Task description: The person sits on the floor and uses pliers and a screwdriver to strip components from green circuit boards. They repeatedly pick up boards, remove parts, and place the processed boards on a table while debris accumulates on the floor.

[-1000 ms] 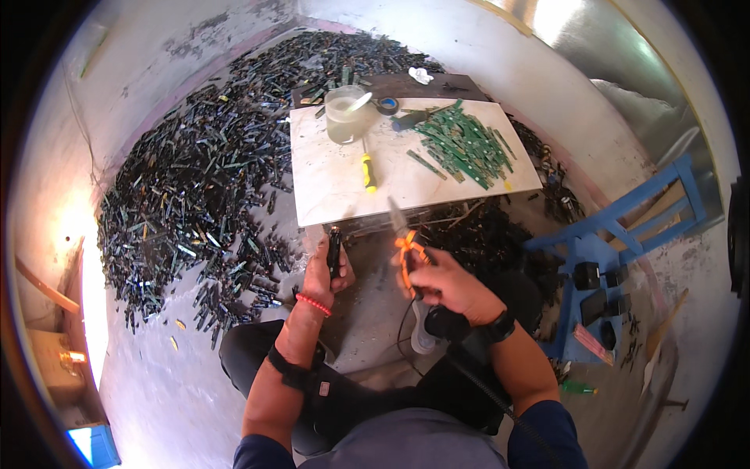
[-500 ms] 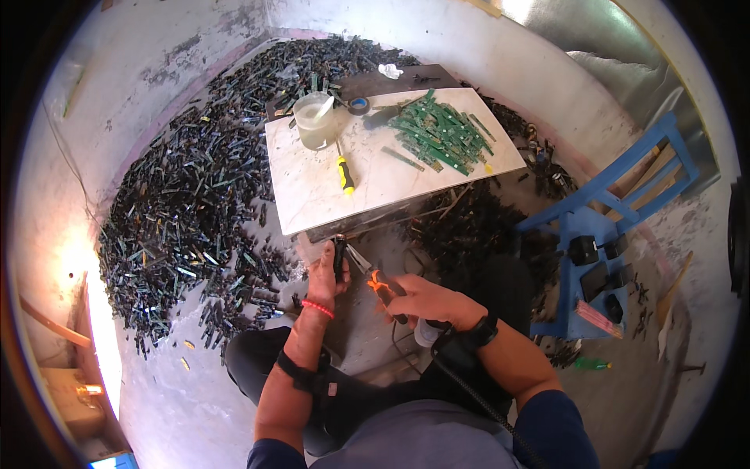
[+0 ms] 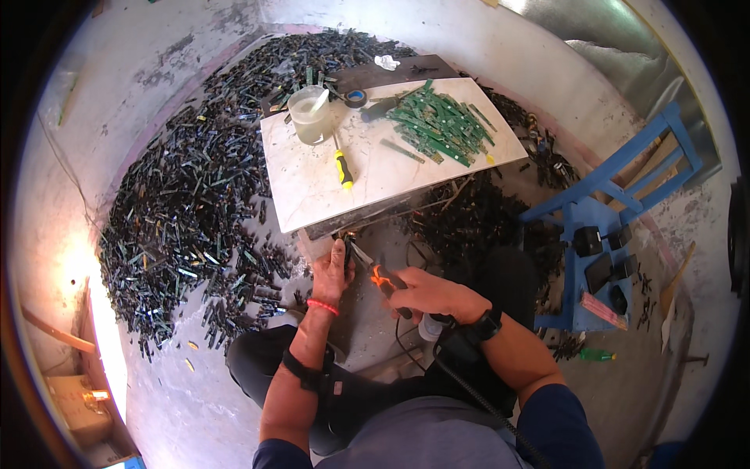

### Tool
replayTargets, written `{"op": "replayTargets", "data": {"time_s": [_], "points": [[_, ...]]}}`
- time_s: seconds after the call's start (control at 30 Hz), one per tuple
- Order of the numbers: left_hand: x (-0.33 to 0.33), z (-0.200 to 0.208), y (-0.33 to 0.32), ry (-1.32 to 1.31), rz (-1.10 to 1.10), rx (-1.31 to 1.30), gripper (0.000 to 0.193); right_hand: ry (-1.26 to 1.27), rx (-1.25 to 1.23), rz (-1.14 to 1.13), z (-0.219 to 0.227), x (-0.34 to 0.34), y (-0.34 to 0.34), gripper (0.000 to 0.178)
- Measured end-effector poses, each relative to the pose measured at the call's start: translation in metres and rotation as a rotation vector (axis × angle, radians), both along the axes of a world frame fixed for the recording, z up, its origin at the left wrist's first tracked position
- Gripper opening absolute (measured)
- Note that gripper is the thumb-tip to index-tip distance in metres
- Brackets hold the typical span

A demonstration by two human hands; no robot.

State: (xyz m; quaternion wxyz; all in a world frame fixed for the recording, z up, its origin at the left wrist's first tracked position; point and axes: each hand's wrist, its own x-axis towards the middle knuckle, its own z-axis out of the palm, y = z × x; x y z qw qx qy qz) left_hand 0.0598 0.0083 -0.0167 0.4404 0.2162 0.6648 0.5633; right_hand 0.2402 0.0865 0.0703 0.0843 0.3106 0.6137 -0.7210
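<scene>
The black oblong piece (image 3: pixel 349 245), pinched in the left hand (image 3: pixel 332 273), is likely needing steadiness, the right hand (image 3: pixel 430 295) gripping orange-handled metal pliers (image 3: pixel 379 277).

No readable text, labels, numbers or signs

Looks like a rough little workshop, honestly. Just beyond the left hand (image 3: pixel 333 273), got a worktable (image 3: pixel 305 184) with green board strips (image 3: pixel 441 129) and a screwdriver (image 3: pixel 343 169) on top. Also orange-handled pliers (image 3: pixel 380 279) in the right hand (image 3: pixel 432 296). Left of the hands, heaps of dark scrap (image 3: pixel 183 211) across bare floor (image 3: pixel 199 399), near scuffed walls (image 3: pixel 183 51).
</scene>
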Motion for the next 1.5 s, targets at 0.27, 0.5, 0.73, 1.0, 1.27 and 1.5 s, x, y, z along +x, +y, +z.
{"op": "replayTargets", "data": {"time_s": [0.27, 0.5, 0.73, 1.0, 1.27, 1.5], "points": [[0.004, 0.002, 0.000, 0.094, -0.001, 0.031, 0.057, -0.046, 0.017, 0.000, 0.002, -0.001, 0.002, 0.022], [0.003, -0.001, -0.002, 0.258, -0.026, 0.054, 0.058, -0.088, -0.032, 0.049, 0.012, 0.002, 0.009, 0.025], [0.002, -0.001, -0.002, 0.275, -0.026, 0.056, 0.060, -0.082, -0.049, 0.011, 0.019, 0.004, 0.012, 0.025], [0.002, -0.007, -0.002, 0.372, -0.055, 0.031, 0.062, -0.118, -0.004, 0.025, 0.020, 0.004, 0.013, 0.025], [0.003, -0.005, -0.003, 0.505, -0.034, 0.073, 0.059, -0.134, 0.014, 0.043, 0.015, 0.003, 0.017, 0.021], [0.003, 0.000, -0.004, 0.448, -0.017, 0.095, 0.055, -0.078, -0.119, -0.041, -0.003, 0.001, 0.016, 0.020]]}}
